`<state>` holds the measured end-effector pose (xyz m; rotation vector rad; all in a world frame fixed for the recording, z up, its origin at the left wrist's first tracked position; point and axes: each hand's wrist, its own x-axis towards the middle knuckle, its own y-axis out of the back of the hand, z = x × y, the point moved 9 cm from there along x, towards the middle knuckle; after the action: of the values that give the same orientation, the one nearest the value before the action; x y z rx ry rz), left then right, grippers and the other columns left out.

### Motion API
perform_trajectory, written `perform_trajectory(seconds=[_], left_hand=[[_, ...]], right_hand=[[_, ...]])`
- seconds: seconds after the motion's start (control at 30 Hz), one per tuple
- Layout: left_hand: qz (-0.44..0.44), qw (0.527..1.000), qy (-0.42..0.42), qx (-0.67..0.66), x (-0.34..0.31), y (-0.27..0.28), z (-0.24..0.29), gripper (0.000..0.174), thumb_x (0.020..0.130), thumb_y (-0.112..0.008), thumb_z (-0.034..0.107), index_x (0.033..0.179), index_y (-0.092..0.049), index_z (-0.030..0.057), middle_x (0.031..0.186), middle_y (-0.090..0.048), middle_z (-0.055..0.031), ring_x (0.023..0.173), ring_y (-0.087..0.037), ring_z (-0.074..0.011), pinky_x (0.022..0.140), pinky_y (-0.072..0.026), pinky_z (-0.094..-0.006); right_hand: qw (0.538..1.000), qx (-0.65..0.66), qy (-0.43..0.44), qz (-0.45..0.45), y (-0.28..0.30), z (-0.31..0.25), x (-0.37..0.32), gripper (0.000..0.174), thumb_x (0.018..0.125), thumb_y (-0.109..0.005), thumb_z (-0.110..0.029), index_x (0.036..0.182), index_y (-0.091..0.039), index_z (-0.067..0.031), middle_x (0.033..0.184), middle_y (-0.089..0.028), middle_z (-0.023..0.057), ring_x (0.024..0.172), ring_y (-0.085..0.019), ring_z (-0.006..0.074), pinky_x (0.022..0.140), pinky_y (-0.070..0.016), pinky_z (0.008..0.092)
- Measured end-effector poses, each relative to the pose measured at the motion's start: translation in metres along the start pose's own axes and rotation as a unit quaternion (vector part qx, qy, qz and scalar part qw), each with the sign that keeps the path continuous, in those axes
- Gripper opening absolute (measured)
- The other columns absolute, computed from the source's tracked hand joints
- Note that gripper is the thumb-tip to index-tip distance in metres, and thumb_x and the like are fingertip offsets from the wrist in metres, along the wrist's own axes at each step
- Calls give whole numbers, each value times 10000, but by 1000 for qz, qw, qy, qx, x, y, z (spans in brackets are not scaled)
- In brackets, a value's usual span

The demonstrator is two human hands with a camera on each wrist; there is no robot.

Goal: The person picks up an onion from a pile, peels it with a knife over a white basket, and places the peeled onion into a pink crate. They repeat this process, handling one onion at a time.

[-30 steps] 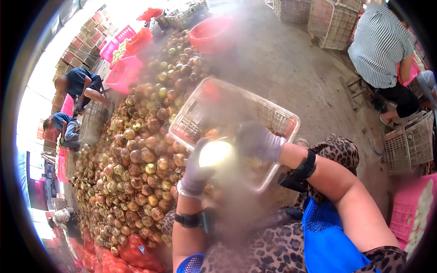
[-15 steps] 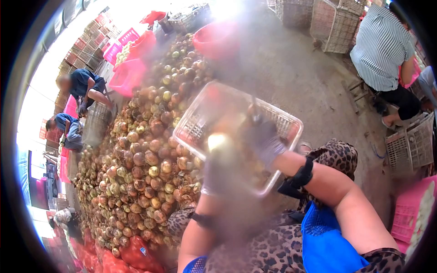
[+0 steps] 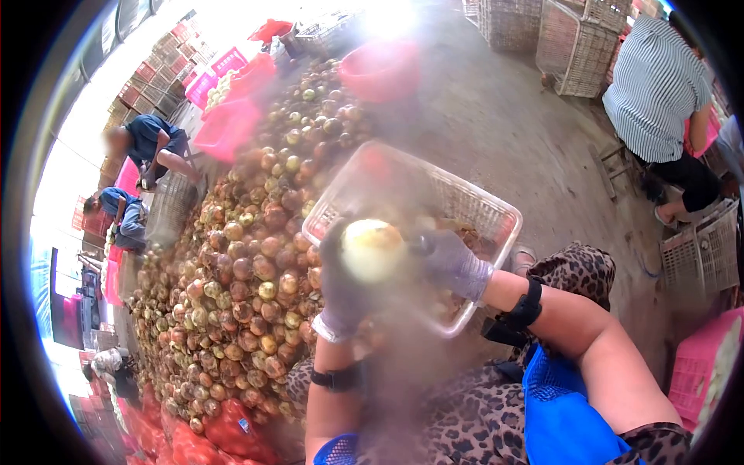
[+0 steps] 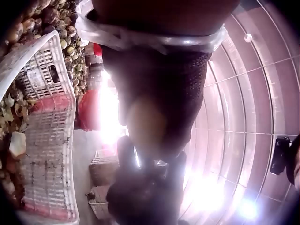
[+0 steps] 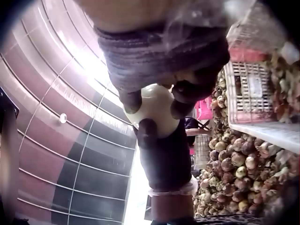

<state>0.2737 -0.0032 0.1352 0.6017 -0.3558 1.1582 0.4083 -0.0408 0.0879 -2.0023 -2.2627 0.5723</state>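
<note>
Left hand (image 3: 341,288), gloved: grip closed round a pale peeled bulb (image 3: 372,248), holding it from below and from the left. The bulb is raised in the air over the near left corner of a white plastic crate (image 3: 500,211) and touches neither the crate nor the floor.

Right hand (image 3: 453,263), gloved: it meets the bulb from the right. The right wrist view shows its fingertips (image 5: 186,91) curled onto the upper half of the bulb (image 5: 157,108), a narrow grip on it, with the left hand (image 5: 164,154) under the bulb. A small dark shape sits between this hand and the bulb in the head view; what it is cannot be told.

The left wrist view shows the bulb (image 4: 145,125) against the dark palm of the left hand (image 4: 161,89), with the crate wall (image 4: 51,136) to the left, scraps and skins lying inside.

Surroundings: a large heap of unpeeled brown and red bulbs (image 3: 240,271) on the floor to the left, reaching the crate's left side. Pink crates (image 3: 229,124) and a red basin (image 3: 380,68) stand at the far end of the heap. A person in a striped shirt (image 3: 655,85) sits at far right. A blue mesh cloth (image 3: 558,411) lies on the lap, near right.
</note>
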Motion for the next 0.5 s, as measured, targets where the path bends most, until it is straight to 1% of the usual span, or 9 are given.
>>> perform_trajectory(seconds=[0.07, 0.1, 0.13, 0.2, 0.3, 0.33, 0.37, 0.43, 0.5], left_hand=[[43, 998, 30, -31, -4, 6, -10, 1019, 513, -873, 186, 1349, -296, 105, 1248, -470, -123, 1109, -517, -267, 931, -480, -386], [60, 994, 78, -48, -8, 8, -22, 1007, 514, -877, 203, 1341, -311, 101, 1239, -478, -127, 1098, -523, -262, 921, -487, -381], [77, 987, 127, -65, -11, 8, -34, 995, 516, -880, 221, 1334, -327, 97, 1230, -487, -130, 1088, -530, -258, 911, -494, -376], [116, 946, 217, -212, -19, 3, -47, 939, 521, -871, 214, 1302, -369, 75, 1180, -522, -133, 1054, -553, -247, 880, -511, -360], [93, 956, 240, -140, -15, 9, -38, 915, 526, -866, 218, 1284, -382, 50, 1159, -537, -127, 1041, -561, -248, 867, -515, -351], [93, 954, 245, -142, -16, 9, -38, 914, 525, -869, 233, 1275, -384, 37, 1145, -547, -124, 1032, -566, -246, 861, -516, -344], [83, 963, 223, -127, -14, 9, -35, 911, 525, -869, 236, 1272, -388, 36, 1145, -548, -125, 1030, -568, -246, 858, -517, -346], [62, 978, 176, -97, -10, 10, -31, 904, 525, -869, 242, 1266, -395, 34, 1143, -549, -126, 1027, -571, -245, 852, -521, -349], [72, 978, 172, -96, -14, 13, -33, 905, 503, -872, 231, 1258, -409, 48, 1141, -550, -123, 1028, -574, -240, 858, -522, -364]], right_hand=[[998, 27, 59, -10, -8, -3, 4, 455, 776, -716, -145, 1171, -551, 13, 1053, -636, 31, 873, -590, 104, 738, -492, 257], [995, 41, 88, -16, -11, -10, 5, 479, 780, -718, -171, 1185, -540, 13, 1051, -640, 41, 865, -597, 105, 730, -494, 265], [991, -72, 112, 1, -10, -18, 4, 486, 792, -703, -186, 1204, -527, 3, 1010, -644, 68, 850, -610, 121, 722, -496, 278], [943, -293, 152, 37, -9, -36, -4, 500, 817, -672, -215, 1244, -502, -17, 929, -651, 122, 820, -634, 154, 705, -500, 305], [870, -409, 260, 89, -10, -56, -12, 495, 831, -634, -251, 1263, -495, -55, 828, -630, 160, 803, -647, 216, 692, -496, 337], [848, -451, 267, 78, -12, -52, -9, 494, 826, -632, -250, 1262, -497, -61, 825, -630, 159, 806, -646, 230, 686, -494, 346], [825, -491, 273, 67, -13, -45, -4, 494, 820, -630, -249, 1261, -498, -67, 822, -630, 157, 808, -645, 244, 679, -493, 356], [800, -516, 304, 46, -15, -42, -2, 481, 822, -619, -253, 1254, -504, -75, 814, -631, 143, 793, -646, 248, 657, -490, 369], [788, -508, 346, 32, -17, -43, -3, 452, 833, -599, -258, 1239, -514, -79, 805, -633, 122, 757, -646, 230, 630, -488, 375]])
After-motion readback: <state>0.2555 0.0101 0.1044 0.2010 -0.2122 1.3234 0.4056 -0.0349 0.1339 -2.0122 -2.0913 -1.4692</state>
